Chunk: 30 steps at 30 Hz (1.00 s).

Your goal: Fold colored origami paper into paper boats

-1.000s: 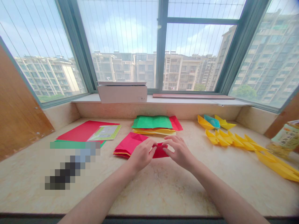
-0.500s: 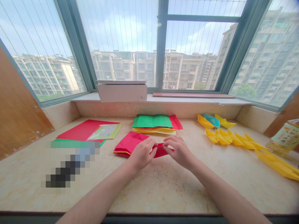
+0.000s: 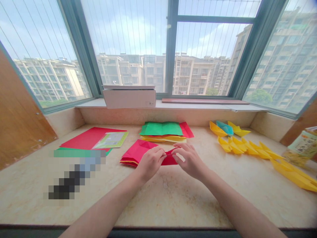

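Going left to right: on the far left of the worktop (image 3: 163, 205) there's a big red sheet (image 3: 81, 137) with a clear-and-green packet (image 3: 112, 140) lying on its right part, and a pixelated item (image 3: 68, 183) nearer the front, no idea what that one is. Next comes a stack of pinkish-red folded sheets (image 3: 136, 152), yellow edges poking out underneath.

The left hand (image 3: 151, 162) is just right of that, thumb and fingertips pinching the left end of the folded red paper (image 3: 169, 161). That piece sits mid-worktop, between the two hands, in front of the green folded paper (image 3: 162, 129). The right hand (image 3: 189, 158) has its grip on the other end, fingertips pinching around the upper edge with a gap showing behind them — hard to tell how firmly.

Handling-wise, I'd guess it's super light, a bit stiff along the creases, and easy to crumple or tear. I'd hold both ends near the folded edge, soft fingertips only — don't squash the middle.

Over right: yellow paper boats (image 3: 235, 147), a blue boat (image 3: 225, 128), then a jar (image 3: 302, 147).
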Motion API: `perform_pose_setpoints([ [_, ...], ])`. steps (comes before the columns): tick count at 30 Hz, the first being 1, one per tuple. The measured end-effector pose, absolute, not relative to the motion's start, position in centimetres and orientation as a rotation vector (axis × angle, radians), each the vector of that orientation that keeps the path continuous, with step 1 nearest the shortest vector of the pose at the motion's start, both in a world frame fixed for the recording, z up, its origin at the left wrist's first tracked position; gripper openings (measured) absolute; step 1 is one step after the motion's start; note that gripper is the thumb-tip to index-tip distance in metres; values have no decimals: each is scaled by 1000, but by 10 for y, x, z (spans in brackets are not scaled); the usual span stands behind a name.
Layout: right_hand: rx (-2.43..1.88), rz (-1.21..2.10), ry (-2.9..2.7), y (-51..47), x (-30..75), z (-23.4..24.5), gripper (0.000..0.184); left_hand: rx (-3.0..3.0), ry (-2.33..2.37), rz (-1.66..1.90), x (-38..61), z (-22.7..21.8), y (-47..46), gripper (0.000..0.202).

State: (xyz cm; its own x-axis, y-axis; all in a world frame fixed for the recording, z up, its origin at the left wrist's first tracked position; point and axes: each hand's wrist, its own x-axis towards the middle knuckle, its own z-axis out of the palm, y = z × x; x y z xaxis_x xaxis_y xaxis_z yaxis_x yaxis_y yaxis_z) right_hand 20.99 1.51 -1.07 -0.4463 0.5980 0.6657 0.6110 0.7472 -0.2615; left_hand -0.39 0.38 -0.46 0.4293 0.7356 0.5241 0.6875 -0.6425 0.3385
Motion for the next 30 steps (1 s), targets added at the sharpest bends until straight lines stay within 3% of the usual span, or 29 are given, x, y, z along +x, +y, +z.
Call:
perform_pose_setpoints([
  [30,-788,116,-2223,23,215,-20,13,2464,1263,985,-1,-6,1,14],
])
